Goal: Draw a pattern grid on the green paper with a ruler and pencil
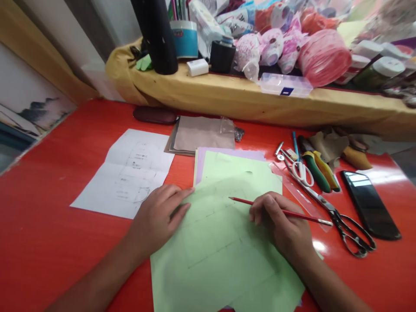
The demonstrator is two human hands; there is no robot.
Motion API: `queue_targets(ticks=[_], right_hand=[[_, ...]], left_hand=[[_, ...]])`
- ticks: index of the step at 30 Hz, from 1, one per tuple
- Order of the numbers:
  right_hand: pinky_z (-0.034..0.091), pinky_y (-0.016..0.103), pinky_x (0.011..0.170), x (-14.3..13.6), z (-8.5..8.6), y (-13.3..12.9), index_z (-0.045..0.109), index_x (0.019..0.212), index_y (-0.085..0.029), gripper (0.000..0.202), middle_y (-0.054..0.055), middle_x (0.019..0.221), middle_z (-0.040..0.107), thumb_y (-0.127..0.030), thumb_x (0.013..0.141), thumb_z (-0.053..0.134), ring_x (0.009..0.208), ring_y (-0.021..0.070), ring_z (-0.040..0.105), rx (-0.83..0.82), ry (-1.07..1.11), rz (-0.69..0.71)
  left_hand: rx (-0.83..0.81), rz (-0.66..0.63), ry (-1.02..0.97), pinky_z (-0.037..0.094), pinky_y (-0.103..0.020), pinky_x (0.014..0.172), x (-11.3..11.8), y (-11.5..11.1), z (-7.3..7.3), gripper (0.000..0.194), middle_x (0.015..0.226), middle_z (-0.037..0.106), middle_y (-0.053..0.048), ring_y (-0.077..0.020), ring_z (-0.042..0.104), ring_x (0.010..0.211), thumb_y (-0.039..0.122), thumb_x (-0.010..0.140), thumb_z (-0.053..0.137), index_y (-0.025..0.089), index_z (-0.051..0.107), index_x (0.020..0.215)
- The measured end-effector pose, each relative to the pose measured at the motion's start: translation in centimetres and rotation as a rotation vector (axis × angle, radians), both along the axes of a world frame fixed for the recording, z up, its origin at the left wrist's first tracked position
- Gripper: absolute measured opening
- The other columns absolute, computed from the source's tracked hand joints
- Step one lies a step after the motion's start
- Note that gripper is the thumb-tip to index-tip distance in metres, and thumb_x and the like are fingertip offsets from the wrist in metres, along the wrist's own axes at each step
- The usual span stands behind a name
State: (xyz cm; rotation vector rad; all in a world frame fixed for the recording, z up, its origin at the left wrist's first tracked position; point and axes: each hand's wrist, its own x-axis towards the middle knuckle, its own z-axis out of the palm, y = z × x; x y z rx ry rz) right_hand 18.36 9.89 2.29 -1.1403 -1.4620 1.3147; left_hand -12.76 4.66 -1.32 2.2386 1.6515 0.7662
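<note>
In my right hand is a red pencil, its dark tip pointing left above a light green sheet of paper. Faint pencil lines run across that sheet. My left hand rests at the sheet's left edge, thumb and fingers stretched out and holding nothing. Left of it lies a white creased paper with a hand-drawn sketch and small notes. More green and lilac sheets are stacked under the top sheet's far end.
Scissors, green-yellow pliers, a clear ruler and a phone lie on the right of the red table. Brown-grey sheets and a dark case sit farther back. A crowded yellow-draped ledge borders the far side.
</note>
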Motion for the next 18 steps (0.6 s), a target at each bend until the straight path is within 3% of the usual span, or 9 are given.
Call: queue_targets(ticks=[6, 18], right_hand=[[0.066, 0.036, 0.074, 0.05, -0.31, -0.13, 0.084, 0.105, -0.025, 0.031, 0.004, 0.076, 0.082, -0.046, 0.111, 0.062, 0.074, 0.0227, 0.081, 0.054, -0.081, 0.037], [0.067, 0.032, 0.067, -0.22, 0.06, -0.58, 0.081, 0.097, -0.028, 0.031, 0.002, 0.079, 0.082, -0.036, 0.113, 0.056, 0.071, 0.0205, 0.08, 0.123, -0.252, 0.074]], left_hand=[[-0.01, 0.009, -0.021, 0.057, -0.035, 0.08, -0.11, 0.14, 0.5, 0.031, 0.103, 0.073, -0.004, -0.0213, 0.07, 0.092, 0.033, 0.115, 0.054, 0.027, 0.071, 0.14], [-0.082, 0.051, -0.005, 0.057, -0.034, 0.077, -0.17, 0.11, 0.96, 0.032, 0.104, 0.075, -0.003, -0.0223, 0.071, 0.092, 0.036, 0.113, 0.055, 0.03, 0.074, 0.138]])
